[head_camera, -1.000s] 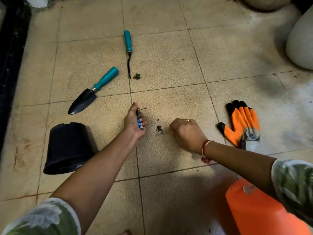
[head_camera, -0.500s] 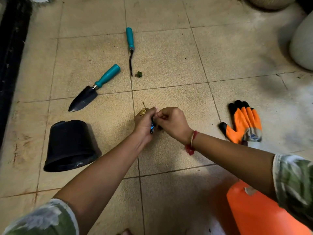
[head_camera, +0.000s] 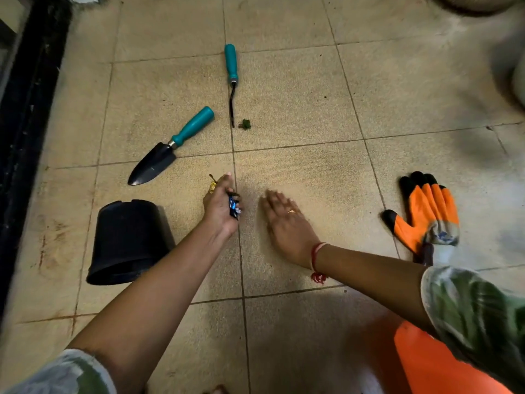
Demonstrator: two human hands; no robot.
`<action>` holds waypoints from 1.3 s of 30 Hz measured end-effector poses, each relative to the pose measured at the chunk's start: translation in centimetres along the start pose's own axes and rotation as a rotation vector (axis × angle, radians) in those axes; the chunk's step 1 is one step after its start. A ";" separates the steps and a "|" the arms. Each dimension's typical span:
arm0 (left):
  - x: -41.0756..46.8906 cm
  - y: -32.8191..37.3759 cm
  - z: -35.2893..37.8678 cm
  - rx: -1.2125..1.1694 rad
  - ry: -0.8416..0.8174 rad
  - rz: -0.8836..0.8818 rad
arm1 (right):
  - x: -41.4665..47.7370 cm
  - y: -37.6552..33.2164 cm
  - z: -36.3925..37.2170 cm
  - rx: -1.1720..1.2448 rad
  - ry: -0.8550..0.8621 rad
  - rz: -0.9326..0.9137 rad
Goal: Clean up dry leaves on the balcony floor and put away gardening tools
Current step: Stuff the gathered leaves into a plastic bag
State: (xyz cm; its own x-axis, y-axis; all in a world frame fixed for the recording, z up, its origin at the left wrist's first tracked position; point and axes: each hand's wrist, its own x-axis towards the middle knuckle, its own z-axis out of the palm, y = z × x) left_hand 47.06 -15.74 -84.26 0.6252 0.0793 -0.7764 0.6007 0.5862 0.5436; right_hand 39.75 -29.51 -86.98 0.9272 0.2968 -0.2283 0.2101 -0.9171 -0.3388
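Gripping a small bunch of scraps point(head_camera: 231, 204), our left hand point(head_camera: 218, 209) sits low over the tiled balcony floor point(head_camera: 298, 103), close to a grout line near the middle of the view. Its fingers curl round a crumpled blue wrapper point(head_camera: 234, 208), and a dry stem point(head_camera: 212, 177) with a yellowish bit sticks out past the thumb side. Our right hand point(head_camera: 285, 220) lies just beside it, apart from it, palm down with the fingers straight and spread a little. The fingertips point(head_camera: 270, 194) are blurred, and we cannot tell whether the palm touches the tile. We see a ring on one finger and a red thread point(head_camera: 316, 258) tied at the wrist.

Beyond the left hand a trowel point(head_camera: 170, 146) with a teal handle lies flat, its dark blade pointing towards the near left. To its right a narrow hand tool point(head_camera: 231, 66), also teal-handled, lies along the grout line with its thin dark shaft pointing towards us. A green leaf scrap point(head_camera: 245, 124) rests just beside the tip of that shaft. A black plastic pot point(head_camera: 127, 240) lies on its side left of our left forearm, mouth facing us. Orange gloves point(head_camera: 426, 214) with black fingertips lie flat on the floor well to the right of the right hand.
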 end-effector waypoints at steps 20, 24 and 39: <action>-3.3 -4.1 0.6 0.179 -0.163 -0.240 | 0.6 0.6 -7.1 0.432 0.379 -0.010; -4.7 -4.4 1.6 0.095 -0.254 -0.259 | 0.4 -1.5 -7.1 0.305 0.313 -0.092; -1.6 -0.1 0.7 0.034 -0.036 -0.132 | 0.1 -0.1 -6.1 0.842 0.196 0.006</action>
State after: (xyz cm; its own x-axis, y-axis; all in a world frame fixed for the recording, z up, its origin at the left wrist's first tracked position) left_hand 46.35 -16.52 -82.80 0.5572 -0.0261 -0.8300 0.6950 0.5617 0.4489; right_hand 41.74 -30.98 -81.37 0.9806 0.1703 -0.0976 -0.0233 -0.3929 -0.9193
